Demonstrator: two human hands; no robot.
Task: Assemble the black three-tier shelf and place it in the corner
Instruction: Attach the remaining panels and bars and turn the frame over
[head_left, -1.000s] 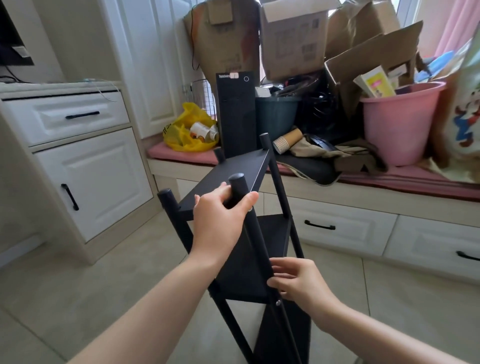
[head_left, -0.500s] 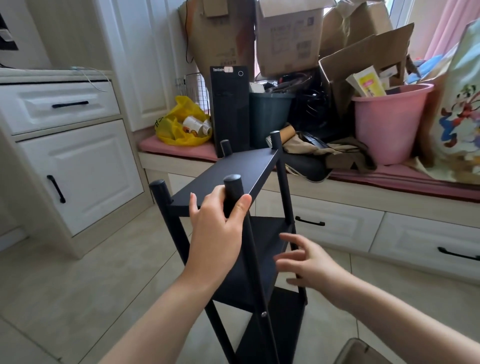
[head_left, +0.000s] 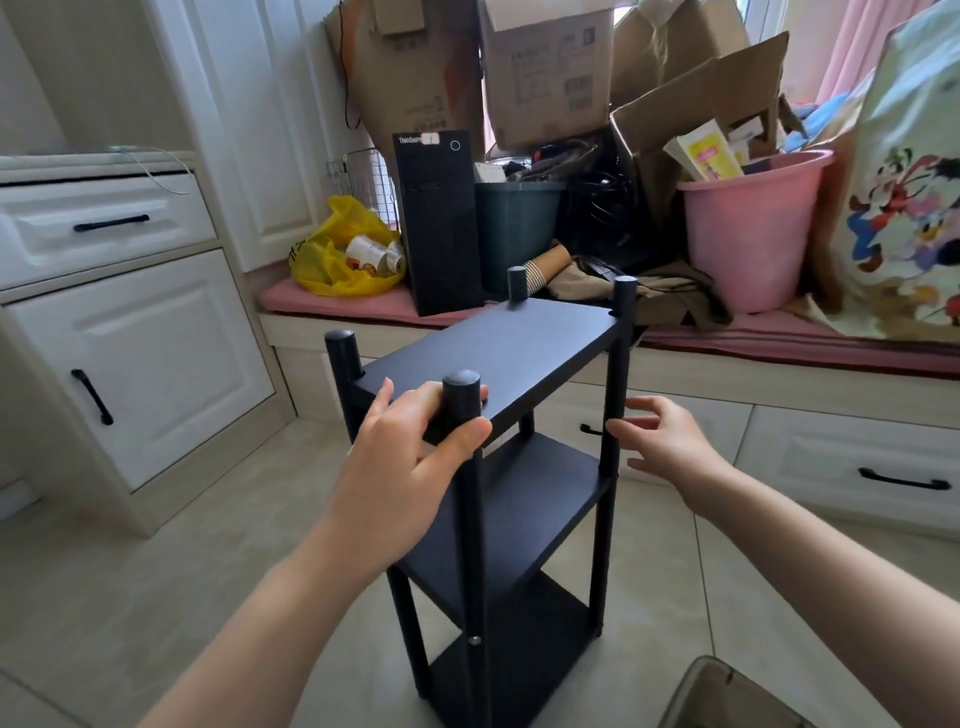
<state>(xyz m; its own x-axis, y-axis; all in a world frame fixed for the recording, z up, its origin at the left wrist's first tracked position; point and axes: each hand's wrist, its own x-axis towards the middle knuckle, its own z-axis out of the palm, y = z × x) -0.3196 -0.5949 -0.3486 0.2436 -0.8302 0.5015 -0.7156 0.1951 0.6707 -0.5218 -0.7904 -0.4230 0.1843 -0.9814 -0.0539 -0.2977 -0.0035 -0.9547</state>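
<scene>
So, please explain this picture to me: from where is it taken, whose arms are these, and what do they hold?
There is no machine here. A person wears a camera on the head, so you look forward and down along their own two arms. The left hand grips the top of one post of an upright black shelf with three boards. The right hand is open near another post and holds nothing. Behind, on a pink cushion, are cardboard boxes, a pink bucket, a black computer tower and a yellow bag.

Head-worn camera, facing forward and down, close
</scene>
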